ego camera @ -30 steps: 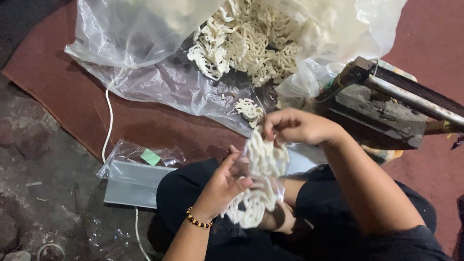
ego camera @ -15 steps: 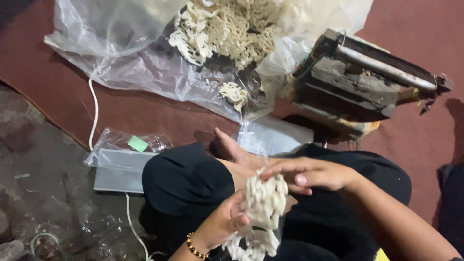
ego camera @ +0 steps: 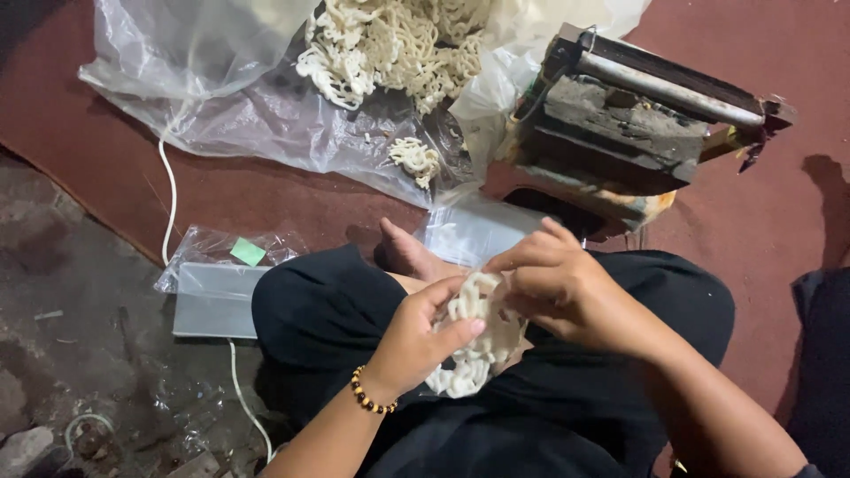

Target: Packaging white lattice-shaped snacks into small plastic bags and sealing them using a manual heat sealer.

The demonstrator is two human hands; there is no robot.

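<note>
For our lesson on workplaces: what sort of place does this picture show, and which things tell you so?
Probably a small home or cottage food-packing spot, worked on the floor. A big clear plastic bag spills pale curly crackers, a stack of small clear bags lies nearby, and a worn wooden-and-metal device sits on the red mat.

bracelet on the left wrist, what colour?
Beaded bracelet: dark beads alternating with amber-gold ones, clearest in the head view.

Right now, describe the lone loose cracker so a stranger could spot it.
Start at the big clear plastic bag spilling pale curly crackers. On its flattened sheet, just below that heap, lies one small cracker. Unlike the rest, it sits alone, apart from the pile.
</note>
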